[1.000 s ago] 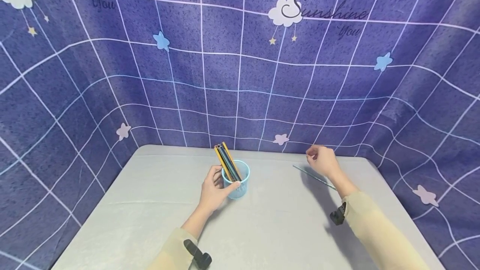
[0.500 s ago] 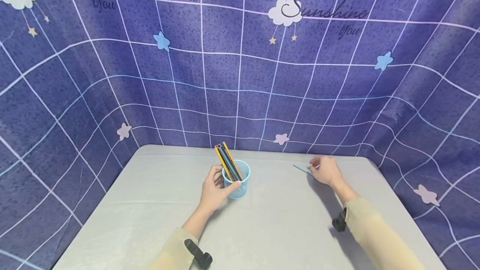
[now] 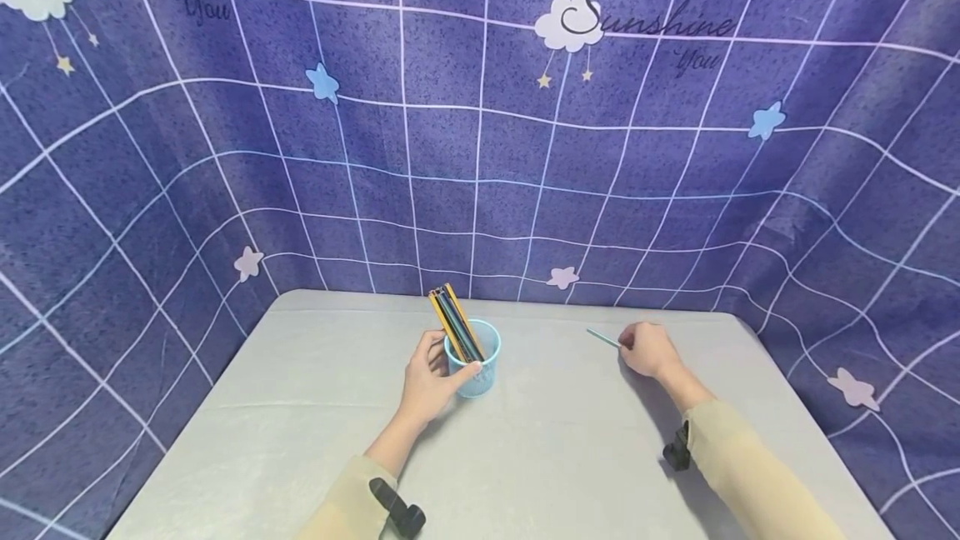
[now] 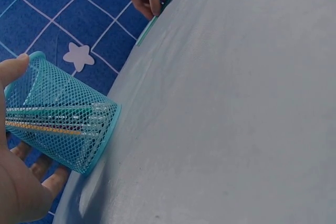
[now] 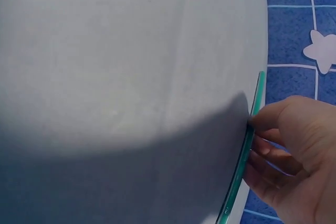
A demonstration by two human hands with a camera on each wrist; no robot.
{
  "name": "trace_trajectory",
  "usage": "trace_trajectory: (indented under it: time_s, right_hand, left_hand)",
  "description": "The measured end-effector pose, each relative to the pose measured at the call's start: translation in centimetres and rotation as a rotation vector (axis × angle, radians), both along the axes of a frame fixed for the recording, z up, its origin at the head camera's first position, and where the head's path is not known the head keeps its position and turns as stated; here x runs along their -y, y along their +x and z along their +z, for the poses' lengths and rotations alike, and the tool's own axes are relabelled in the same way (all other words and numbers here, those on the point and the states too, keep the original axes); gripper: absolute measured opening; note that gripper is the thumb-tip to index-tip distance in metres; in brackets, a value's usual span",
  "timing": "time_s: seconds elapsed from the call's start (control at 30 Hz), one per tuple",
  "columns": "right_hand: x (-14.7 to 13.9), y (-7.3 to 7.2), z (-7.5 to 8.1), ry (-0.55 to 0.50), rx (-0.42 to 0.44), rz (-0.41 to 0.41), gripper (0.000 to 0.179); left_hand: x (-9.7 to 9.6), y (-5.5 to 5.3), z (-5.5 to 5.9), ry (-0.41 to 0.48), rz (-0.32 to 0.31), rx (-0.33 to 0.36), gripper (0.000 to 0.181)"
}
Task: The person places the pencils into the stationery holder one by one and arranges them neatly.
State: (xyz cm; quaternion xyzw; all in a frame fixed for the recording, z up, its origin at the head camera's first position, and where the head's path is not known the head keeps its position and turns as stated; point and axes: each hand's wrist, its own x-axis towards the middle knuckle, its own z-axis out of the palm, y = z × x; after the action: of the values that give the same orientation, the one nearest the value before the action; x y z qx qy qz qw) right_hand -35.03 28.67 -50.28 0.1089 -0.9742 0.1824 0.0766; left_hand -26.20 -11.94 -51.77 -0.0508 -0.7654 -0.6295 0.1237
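Observation:
My left hand (image 3: 426,388) grips a light blue mesh pencil cup (image 3: 478,382) around its side, thumb near the rim. Inside it, several pencils (image 3: 453,322) with yellow and dark barrels lean to the left. In the left wrist view the cup (image 4: 68,114) stands on the table and the pencils show through its mesh. On the right, my right hand (image 3: 649,350) pinches a green pencil (image 5: 240,166) between thumb and fingers. That pencil lies along the tabletop, and the hand hides part of it in the head view.
A pale grey cloth covers the table (image 3: 525,457). Behind it and at both sides hangs a purple-blue curtain (image 3: 450,148) with white grid lines, stars and clouds, close to the table's back edge.
My right hand has come down from above the table onto the green pencil, and its fingers have closed on it. The left hand and the pencil cup have stayed in place.

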Motion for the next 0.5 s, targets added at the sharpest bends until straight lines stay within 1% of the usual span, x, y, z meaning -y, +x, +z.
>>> trace_trajectory:
  time_s: [0.17, 0.27, 0.33, 0.4, 0.5]
  right_hand:
    - [0.2, -0.2, -0.4, 0.020, 0.020, -0.019, 0.011]
    - [0.3, -0.2, -0.4, 0.024, 0.017, -0.012, 0.010]
    - [0.5, -0.2, -0.1, 0.020, -0.008, 0.007, 0.010]
    - [0.9, -0.1, 0.4, 0.009, -0.058, 0.042, 0.010]
    - [1.9, -0.1, 1.8, -0.025, -0.131, 0.103, 0.011]
  left_hand:
    - [0.0, 0.1, 0.1, 0.001, -0.002, 0.005, 0.068]
    - [0.0, 0.0, 0.1, -0.001, -0.002, 0.005, 0.068]
    - [0.0, 0.0, 0.1, -0.002, 0.000, 0.005, 0.068]
    - [0.0, 0.0, 0.0, -0.005, 0.000, 0.004, 0.067]
    - [0.1, -0.1, 0.1, -0.006, 0.000, 0.006, 0.067]
